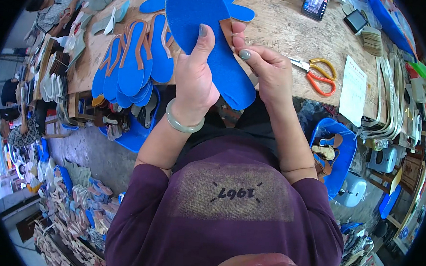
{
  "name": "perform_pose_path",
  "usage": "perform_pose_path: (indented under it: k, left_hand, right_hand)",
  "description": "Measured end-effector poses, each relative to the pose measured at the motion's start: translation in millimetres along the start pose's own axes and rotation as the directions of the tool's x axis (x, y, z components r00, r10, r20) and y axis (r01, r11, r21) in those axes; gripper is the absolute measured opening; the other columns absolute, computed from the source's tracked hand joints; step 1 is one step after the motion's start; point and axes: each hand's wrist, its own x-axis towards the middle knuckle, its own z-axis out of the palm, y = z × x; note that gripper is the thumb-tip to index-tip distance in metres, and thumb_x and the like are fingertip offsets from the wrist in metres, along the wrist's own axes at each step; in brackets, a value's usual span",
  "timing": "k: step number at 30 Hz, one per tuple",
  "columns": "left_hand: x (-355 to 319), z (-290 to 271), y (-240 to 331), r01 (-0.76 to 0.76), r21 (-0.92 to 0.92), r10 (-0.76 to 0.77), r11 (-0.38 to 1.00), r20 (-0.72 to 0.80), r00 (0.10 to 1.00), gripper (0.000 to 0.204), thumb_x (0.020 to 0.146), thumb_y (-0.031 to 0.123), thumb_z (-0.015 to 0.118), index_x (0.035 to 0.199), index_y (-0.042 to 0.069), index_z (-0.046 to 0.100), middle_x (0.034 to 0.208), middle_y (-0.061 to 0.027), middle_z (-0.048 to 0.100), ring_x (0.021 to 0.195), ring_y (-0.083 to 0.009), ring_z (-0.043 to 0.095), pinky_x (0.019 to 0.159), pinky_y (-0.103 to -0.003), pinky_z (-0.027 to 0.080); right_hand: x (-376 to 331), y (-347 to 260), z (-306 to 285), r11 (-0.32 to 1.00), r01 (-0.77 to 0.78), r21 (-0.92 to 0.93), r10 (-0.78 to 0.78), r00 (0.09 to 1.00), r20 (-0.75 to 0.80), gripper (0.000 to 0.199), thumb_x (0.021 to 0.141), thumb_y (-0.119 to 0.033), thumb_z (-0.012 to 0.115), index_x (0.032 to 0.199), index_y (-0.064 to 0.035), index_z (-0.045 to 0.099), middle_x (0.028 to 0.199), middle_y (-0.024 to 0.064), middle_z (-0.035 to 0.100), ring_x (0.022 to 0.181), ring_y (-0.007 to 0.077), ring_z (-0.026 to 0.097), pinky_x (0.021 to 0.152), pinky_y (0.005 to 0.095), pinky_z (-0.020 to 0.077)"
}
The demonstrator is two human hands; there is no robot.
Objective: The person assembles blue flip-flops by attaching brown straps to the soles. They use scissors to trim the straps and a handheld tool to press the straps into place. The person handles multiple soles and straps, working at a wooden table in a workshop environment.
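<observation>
A blue shoe sole [219,68] is held up over the table's near edge, its narrower end pointing toward me. My left hand [195,76] grips it from the left side, with the thumb lying flat on the blue face and the other fingers hidden behind. At the sole's right edge, my right hand [269,68] pinches a brown strap [226,32] between thumb and fingers. To the left on the table lie several blue soles [132,68] with brown straps, overlapping in a pile. Scissors [317,73] with orange and yellow handles rest right of my right hand.
More blue soles [152,4] lie at the table's far side. A phone [316,4], a paper sheet [353,90] and stacked strips [386,89] sit on the right. Below stands a blue bin [350,142] with sandals. A person [60,4] is at the far left.
</observation>
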Motion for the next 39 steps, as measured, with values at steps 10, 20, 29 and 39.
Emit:
perform_pose_path:
  k: [10,20,29,39]
  left_hand:
    - [1,6,-4,-0.071,0.087,0.074,0.994,-0.034,0.997,0.037,0.097,0.031,0.051,0.118,0.001,0.052,0.105,-0.0149,0.063,0.095,-0.0216,0.062,0.088,-0.038,0.051]
    - [-4,10,-13,-0.047,0.015,0.046,0.999,0.058,0.997,0.038,0.092,0.019,0.061,0.123,0.002,0.047,0.108,-0.0187,0.063,0.102,-0.0261,0.062,0.089,-0.039,0.051]
    - [-7,4,-8,0.049,-0.016,-0.05,0.999,-0.109,0.993,0.036,0.09,0.005,0.057,0.124,0.001,0.046,0.098,-0.0147,0.065,0.098,-0.0283,0.064,0.088,-0.041,0.051]
    - [-19,17,10,-0.044,-0.098,0.031,0.994,-0.137,0.99,0.017,0.092,0.013,0.059,0.102,0.0,0.055,0.088,-0.0111,0.062,0.074,-0.0168,0.059,0.081,-0.042,0.053]
  right_hand:
    - [1,7,-1,0.987,-0.151,0.053,0.15,0.989,0.007,0.019,0.083,-0.013,0.071,0.097,0.0016,0.071,0.091,0.0059,0.069,0.081,0.009,0.062,0.074,0.0215,0.0515]
    - [-2,3,2,0.814,0.265,-0.517,-0.251,0.963,0.1,0.016,0.084,-0.014,0.068,0.092,-0.0005,0.07,0.077,0.0066,0.068,0.068,0.0077,0.06,0.06,0.0238,0.0483]
    - [-4,-8,-7,0.928,0.083,-0.363,-0.048,0.993,0.105,0.018,0.084,-0.014,0.069,0.097,-0.0013,0.071,0.084,0.0067,0.071,0.074,0.0077,0.062,0.068,0.0227,0.0507]
    - [-22,-6,-12,0.798,0.346,-0.493,-0.286,0.938,0.195,0.018,0.078,-0.01,0.073,0.094,-0.0015,0.073,0.079,0.0074,0.07,0.071,0.0121,0.063,0.064,0.0231,0.0474]
